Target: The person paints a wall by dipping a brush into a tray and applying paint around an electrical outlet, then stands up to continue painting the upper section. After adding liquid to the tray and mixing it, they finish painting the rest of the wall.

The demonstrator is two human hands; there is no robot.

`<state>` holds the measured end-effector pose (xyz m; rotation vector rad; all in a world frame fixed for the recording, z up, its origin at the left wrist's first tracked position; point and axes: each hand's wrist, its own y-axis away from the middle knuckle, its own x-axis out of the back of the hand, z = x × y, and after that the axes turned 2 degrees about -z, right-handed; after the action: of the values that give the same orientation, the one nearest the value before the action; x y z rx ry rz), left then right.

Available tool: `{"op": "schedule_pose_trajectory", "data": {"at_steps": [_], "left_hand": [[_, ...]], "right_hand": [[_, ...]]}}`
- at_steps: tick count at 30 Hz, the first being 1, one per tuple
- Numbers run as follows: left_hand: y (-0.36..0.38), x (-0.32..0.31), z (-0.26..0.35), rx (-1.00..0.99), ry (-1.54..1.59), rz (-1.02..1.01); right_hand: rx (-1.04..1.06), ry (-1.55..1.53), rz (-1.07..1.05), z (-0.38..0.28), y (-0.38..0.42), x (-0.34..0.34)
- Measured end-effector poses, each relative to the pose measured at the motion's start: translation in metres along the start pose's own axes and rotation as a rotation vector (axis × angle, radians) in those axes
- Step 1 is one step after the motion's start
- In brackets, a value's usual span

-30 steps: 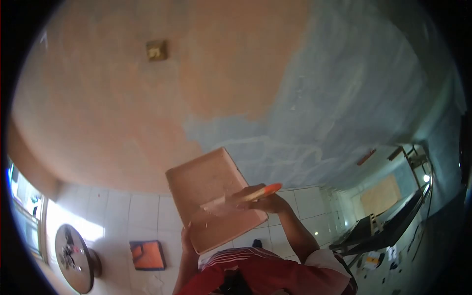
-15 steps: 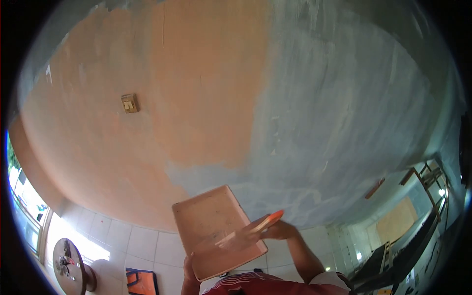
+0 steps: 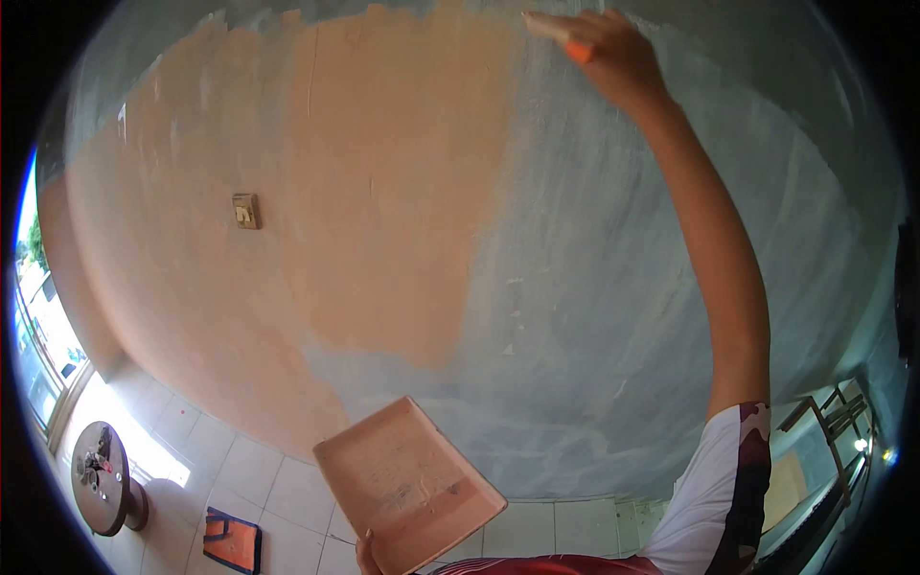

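My right hand (image 3: 618, 62) is raised high against the wall, its fingers closed round a paintbrush (image 3: 549, 26). The brush has an orange handle end, and its tip points left, close to the upper edge of the peach paint (image 3: 393, 192). Low in front of me, my left hand (image 3: 366, 556) grips the near left edge of a peach-stained paint tray (image 3: 383, 450). The tray is tilted, with a thin smear of paint on its bottom. Bare grey-blue wall (image 3: 594, 316) lies right of the peach area.
A light switch (image 3: 246, 211) is on the left part of the wall. On the tiled floor (image 3: 254, 470) stand a round stool (image 3: 101, 479) with small items on it and an orange bag-like item (image 3: 232, 541). Wooden furniture (image 3: 824, 436) is at the right.
My right hand has lifted the paintbrush from the tray up to the top of the wall. The tray has shifted slightly left and down in view, still in my left hand.
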<state>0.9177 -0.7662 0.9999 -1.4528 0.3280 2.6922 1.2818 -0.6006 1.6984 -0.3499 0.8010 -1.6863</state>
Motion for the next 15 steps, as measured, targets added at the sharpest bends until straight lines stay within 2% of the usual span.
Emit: {"op": "schedule_pose_trajectory", "data": {"at_steps": [1, 3, 4, 6, 7, 9, 10, 12, 14, 15], "left_hand": [[0.002, 0.001, -0.003, 0.007, 0.017, 0.01], [0.002, 0.003, -0.005, 0.026, 0.051, 0.024], [0.001, 0.003, -0.006, 0.038, 0.071, 0.028], [0.001, 0.005, -0.008, 0.071, 0.105, 0.04], [0.0, 0.002, -0.007, 0.087, 0.123, 0.041], [-0.004, -0.004, -0.002, 0.083, 0.099, 0.028], [-0.005, -0.008, 0.004, 0.07, 0.074, 0.017], [-0.006, -0.016, 0.013, 0.041, 0.023, -0.003], [-0.01, -0.023, 0.028, 0.009, -0.035, -0.019], [-0.011, -0.027, 0.035, -0.006, -0.063, -0.026]], "right_hand": [[0.0, -0.002, 0.003, -0.01, 0.012, -0.012], [-0.031, -0.309, 0.022, -0.041, 0.045, -0.033], [-0.025, -0.305, 0.022, -0.052, 0.048, -0.012], [-0.044, -0.664, -0.531, -0.075, 0.052, 0.037], [-0.042, -0.656, -0.534, -0.073, 0.055, 0.034], [-0.25, -0.915, -0.576, -0.069, 0.063, 0.018], [-0.256, -0.909, -0.576, -0.062, 0.057, 0.012], [-0.158, -0.535, -0.439, -0.04, 0.04, -0.007], [-0.243, -0.344, -0.434, -0.02, -0.001, 0.01], [-0.251, -0.343, -0.435, -0.005, -0.019, 0.009]]}}
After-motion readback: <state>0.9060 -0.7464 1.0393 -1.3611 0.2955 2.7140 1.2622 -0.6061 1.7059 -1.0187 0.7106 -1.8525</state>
